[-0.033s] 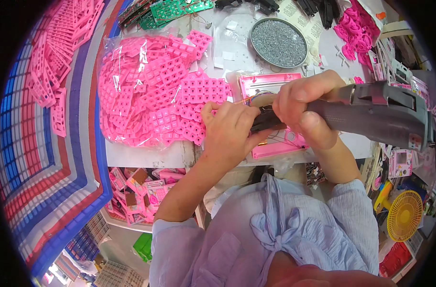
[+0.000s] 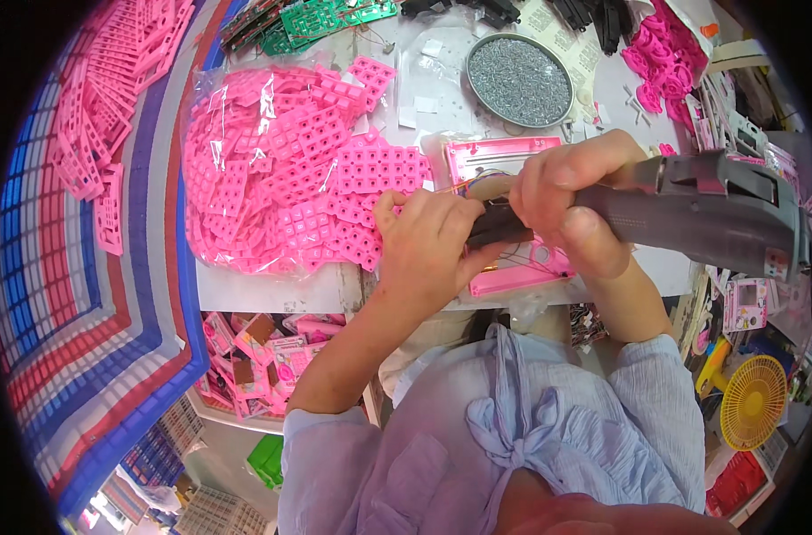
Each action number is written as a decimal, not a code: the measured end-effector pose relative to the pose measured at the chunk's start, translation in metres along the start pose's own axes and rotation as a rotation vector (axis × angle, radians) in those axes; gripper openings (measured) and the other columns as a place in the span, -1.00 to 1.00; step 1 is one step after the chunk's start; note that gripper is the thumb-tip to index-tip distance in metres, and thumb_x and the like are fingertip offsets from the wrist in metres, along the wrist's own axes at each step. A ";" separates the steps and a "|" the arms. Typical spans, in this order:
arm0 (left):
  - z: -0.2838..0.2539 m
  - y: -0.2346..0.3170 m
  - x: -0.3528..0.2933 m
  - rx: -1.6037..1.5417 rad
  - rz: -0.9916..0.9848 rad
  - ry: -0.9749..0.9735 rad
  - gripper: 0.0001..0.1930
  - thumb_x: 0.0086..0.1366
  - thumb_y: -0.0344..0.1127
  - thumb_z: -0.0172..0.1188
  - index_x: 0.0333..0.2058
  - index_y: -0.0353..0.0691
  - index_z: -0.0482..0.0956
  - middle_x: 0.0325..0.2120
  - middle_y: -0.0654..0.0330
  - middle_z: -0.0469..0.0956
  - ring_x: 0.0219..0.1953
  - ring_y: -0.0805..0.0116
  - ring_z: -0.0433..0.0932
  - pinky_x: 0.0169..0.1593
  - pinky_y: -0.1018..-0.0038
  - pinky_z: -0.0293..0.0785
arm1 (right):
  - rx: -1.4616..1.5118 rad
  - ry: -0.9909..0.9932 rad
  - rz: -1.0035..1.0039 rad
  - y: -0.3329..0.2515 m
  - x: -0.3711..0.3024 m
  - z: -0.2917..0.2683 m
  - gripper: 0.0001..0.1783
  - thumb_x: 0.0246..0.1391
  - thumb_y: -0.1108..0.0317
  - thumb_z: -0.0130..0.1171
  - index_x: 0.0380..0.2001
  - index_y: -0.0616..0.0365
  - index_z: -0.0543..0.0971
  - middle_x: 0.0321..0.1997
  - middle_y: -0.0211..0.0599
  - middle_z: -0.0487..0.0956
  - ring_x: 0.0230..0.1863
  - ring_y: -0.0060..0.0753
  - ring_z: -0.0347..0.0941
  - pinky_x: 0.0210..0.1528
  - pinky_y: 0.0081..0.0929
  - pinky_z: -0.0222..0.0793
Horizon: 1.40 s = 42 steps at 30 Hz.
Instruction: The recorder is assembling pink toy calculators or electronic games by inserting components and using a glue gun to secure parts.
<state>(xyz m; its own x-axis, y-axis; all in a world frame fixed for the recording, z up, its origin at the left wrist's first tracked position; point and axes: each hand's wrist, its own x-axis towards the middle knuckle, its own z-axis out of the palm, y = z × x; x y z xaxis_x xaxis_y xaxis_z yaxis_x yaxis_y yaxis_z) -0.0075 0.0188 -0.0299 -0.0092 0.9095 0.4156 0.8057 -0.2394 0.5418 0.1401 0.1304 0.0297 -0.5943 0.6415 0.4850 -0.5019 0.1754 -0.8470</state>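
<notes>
A heap of pink keypad sheets [image 2: 290, 178] in clear plastic lies at the left of the counter [image 2: 272, 290], well apart from a round tray of screws [image 2: 519, 80] at the far side. The left hand [image 2: 428, 250] curls its fingers down onto the pink casing [image 2: 513, 214] lying flat near the counter's front edge. Just beside it, the right hand [image 2: 571, 201] is wrapped tight around a grey electric screwdriver [image 2: 691, 209], whose tip meets the casing.

Wore pale blue-lavender blouse [image 2: 513, 446], finely striped fabric, bow knotted at front. Sleeves gathered, short of wrists. Left hand [image 2: 428, 245] and right hand [image 2: 571, 201] bare; no gloves, rings or watch seen.
</notes>
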 end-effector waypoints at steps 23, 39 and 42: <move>-0.006 0.020 -0.003 0.048 -0.138 0.107 -0.62 0.05 -0.07 0.44 -0.17 0.00 0.60 -0.35 0.40 0.55 -0.17 0.36 0.44 -0.03 0.18 0.06 | 0.051 0.027 -0.061 -0.014 -0.003 0.004 -0.63 0.24 0.20 0.23 -0.04 0.04 0.32 -0.63 -0.51 0.31 -0.60 -0.57 0.20 -0.58 -0.50 0.11; 0.005 0.003 -0.012 0.068 -0.031 0.059 -0.50 -0.02 -0.07 0.44 -0.10 -0.09 0.56 -0.22 0.35 0.59 -0.24 0.34 0.47 -0.01 0.12 0.07 | -0.071 0.002 -0.085 0.007 -0.008 0.003 -0.68 0.24 0.30 0.21 -0.05 0.11 0.35 -0.64 -0.45 0.34 -0.63 -0.57 0.22 -0.62 -0.54 0.16; 0.007 0.001 -0.014 0.063 -0.023 0.070 -0.49 -0.01 -0.06 0.44 -0.09 -0.09 0.55 -0.23 0.35 0.58 -0.24 0.35 0.47 -0.01 0.13 0.07 | -0.077 -0.016 -0.071 0.006 -0.009 0.002 -0.69 0.24 0.30 0.20 -0.07 0.11 0.35 -0.63 -0.44 0.35 -0.62 -0.56 0.22 -0.61 -0.52 0.17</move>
<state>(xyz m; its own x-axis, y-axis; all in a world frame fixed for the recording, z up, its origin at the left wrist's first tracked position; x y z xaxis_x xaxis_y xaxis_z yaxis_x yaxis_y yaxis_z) -0.0027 0.0086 -0.0402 -0.0678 0.8880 0.4548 0.8403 -0.1949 0.5059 0.1410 0.1239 0.0205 -0.5689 0.6136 0.5476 -0.4936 0.2778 -0.8241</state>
